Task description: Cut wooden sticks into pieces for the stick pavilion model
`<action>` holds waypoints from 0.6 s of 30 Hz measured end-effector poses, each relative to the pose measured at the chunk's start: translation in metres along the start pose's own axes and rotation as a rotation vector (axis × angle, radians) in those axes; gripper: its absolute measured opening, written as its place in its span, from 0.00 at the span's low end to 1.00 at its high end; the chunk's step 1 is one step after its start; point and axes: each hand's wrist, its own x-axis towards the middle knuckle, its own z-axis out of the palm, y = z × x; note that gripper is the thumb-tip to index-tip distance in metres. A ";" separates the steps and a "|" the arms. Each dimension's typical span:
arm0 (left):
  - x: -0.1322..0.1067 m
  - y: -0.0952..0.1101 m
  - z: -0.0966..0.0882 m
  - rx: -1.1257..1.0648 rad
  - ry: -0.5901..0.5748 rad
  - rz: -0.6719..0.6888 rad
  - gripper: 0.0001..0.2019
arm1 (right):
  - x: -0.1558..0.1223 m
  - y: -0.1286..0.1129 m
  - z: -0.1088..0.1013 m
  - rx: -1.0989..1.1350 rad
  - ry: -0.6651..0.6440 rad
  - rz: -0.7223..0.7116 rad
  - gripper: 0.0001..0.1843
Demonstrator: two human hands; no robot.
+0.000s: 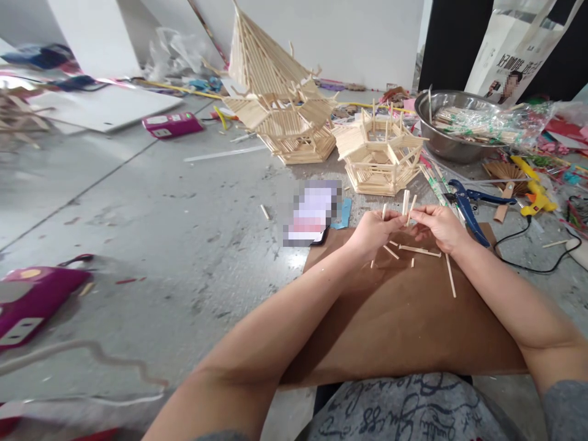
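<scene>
Up close, a brown cardboard sheet (367, 331) lies on the floor, with loose sticks (420, 250) scattered on it just under the hands. The left hand (374, 233) and right hand (438, 226) meet fingertip to fingertip, both pinched on short sticks (407, 204) that stand upright between them. Fingers hide the lower ends; count unclear. Blue cutters (468, 211) lie just right of the right hand. Beyond are a wooden pavilion model (379, 153) and a steel bowl (445, 147), its contents hard to make out.
</scene>
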 end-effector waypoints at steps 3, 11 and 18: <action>-0.001 0.001 0.000 0.008 0.005 -0.022 0.06 | 0.001 0.002 0.000 -0.001 -0.026 -0.007 0.12; 0.000 0.001 0.000 0.048 0.030 0.021 0.07 | 0.000 0.004 0.000 0.020 -0.020 -0.019 0.16; 0.001 -0.002 0.000 0.091 0.032 0.047 0.08 | 0.001 0.003 0.002 0.026 -0.023 -0.018 0.17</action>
